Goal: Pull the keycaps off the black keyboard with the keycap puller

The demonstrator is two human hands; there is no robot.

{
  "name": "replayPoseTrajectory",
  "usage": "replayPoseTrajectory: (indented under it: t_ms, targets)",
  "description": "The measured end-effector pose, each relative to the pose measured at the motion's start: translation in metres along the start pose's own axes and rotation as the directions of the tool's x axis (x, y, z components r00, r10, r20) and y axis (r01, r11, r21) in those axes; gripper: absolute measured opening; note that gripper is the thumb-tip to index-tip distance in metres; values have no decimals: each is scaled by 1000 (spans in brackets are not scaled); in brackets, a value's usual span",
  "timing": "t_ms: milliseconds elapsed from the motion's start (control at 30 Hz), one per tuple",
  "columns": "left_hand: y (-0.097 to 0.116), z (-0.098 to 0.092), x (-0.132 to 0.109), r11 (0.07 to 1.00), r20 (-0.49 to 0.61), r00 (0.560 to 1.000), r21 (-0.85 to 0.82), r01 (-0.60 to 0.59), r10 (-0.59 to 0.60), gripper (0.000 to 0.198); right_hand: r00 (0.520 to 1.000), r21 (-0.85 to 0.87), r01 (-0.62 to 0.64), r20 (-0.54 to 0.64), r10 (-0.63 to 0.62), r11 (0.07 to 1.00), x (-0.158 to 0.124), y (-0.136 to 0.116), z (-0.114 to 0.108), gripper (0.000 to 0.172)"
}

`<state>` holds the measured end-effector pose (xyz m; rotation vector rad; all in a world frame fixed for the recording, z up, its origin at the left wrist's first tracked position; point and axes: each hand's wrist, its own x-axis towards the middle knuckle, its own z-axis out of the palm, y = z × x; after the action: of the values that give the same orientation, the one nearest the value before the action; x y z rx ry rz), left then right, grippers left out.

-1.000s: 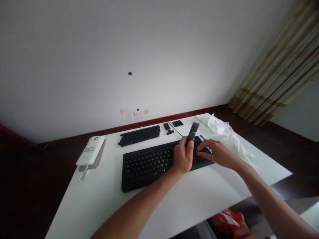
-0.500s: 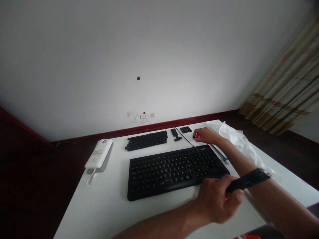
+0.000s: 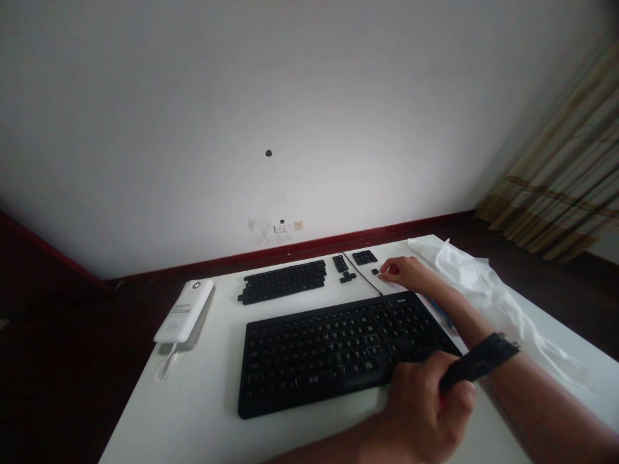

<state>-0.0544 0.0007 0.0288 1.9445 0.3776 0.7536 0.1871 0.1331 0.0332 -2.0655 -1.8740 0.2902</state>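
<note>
The left hand (image 3: 425, 412) is shut tight around a long black tool (image 3: 478, 356). The tool sticks out of the fist toward 3 o'clock and crosses in front of the right wrist. This hand is just beside the lower right edge of a big black keyboard (image 3: 338, 357), at about 4 o'clock from the keyboard's middle.

The right hand (image 3: 403, 272) is at about 1 o'clock from the keyboard, over the white surface (image 3: 169, 412). Its fingers are bent down, and I cannot tell if they pinch anything. The fingertips (image 3: 383, 276) are just beside one tiny black key (image 3: 374, 271).

More loose black keys sit at 12 o'clock from the keyboard: a long block of keys (image 3: 284, 281), a thin strip of keys (image 3: 340, 263), a little T-shaped group of keys (image 3: 347, 277) and a small square group of keys (image 3: 364, 257). A thin black cord (image 3: 362, 281) runs up from the keyboard between them and the tiny key.

A white power bank (image 3: 184, 310) with a white cord (image 3: 165, 368) lies at 10 o'clock. Crumpled white plastic (image 3: 476, 283) lies at 2 o'clock, and a thin blue stick (image 3: 442, 312) is partly hidden by the right arm.
</note>
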Motion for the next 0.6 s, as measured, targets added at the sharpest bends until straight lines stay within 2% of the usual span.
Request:
replayPoseTrajectory:
  t_ms: [233,500,600]
  targets:
    - [-2,0,1,1000,-15,1000,-7,-1,0,40,998,42,-2,-61,5,999,5,-12,11,19]
    - [-5,6,-1,981,48,982,61,-184,182,42,991,68,-96,-89,102,993,8,-30,22,17]
    - [-5,7,-1,979,51,981,74,-192,189,40,987,69,-108,-108,115,992,10,-35,23,18]
